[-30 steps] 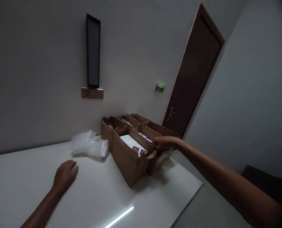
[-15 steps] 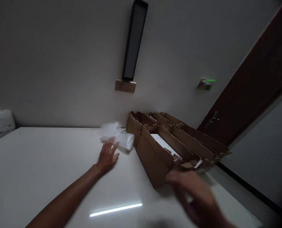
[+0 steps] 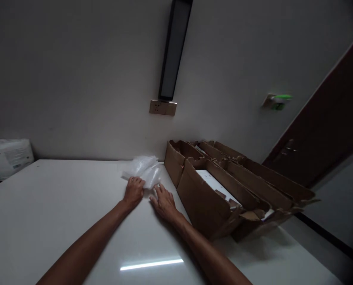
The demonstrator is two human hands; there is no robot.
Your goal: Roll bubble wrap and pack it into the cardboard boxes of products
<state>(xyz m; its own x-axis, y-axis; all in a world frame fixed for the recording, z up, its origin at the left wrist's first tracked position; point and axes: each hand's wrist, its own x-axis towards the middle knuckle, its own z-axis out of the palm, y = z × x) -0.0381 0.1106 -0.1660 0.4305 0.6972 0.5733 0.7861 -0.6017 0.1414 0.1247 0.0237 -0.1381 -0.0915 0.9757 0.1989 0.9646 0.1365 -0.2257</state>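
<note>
A plain grey wall (image 3: 90,79) rises behind a glossy white table (image 3: 75,206), which mirrors a bright strip of light (image 3: 151,265). A dark-framed panel (image 3: 175,49) sits just above a socket plate (image 3: 163,107). Rightward, a door (image 3: 327,114), seemingly brown in the dimness, has a metal handle (image 3: 289,147).

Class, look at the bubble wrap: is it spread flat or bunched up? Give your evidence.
Bunched up: the bubble wrap forms a raised, crumpled heap with uneven creases, the left hand at its near edge.
</note>
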